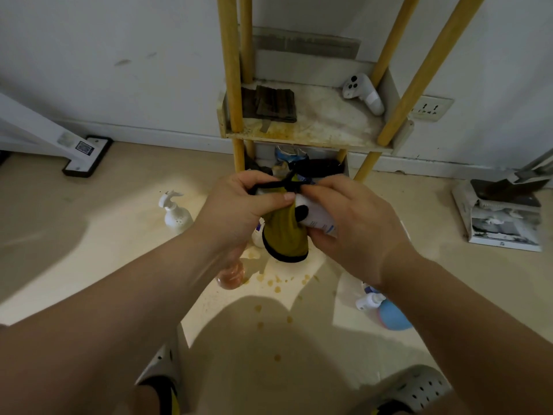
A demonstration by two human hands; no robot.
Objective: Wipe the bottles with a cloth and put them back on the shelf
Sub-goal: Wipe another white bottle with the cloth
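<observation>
both hands meet at frame centre: left hand [239,205] rubs an olive black-edged cloth [285,235] over the white tube-like bottle [317,218] gripped by right hand [350,223]. wiping step; next, likely the stained wooden shelf [314,130] above.

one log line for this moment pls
step: wiping | left hand: holds yellow cloth | right hand: holds white bottle | shelf: no bottles | floor: pump bottle

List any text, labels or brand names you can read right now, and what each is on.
None readable.
White bottle in the right hand: blue label print, blurred.
White stand base: square code sticker, too small.
Printed box by the wall: pictures only, print illegible.
</observation>
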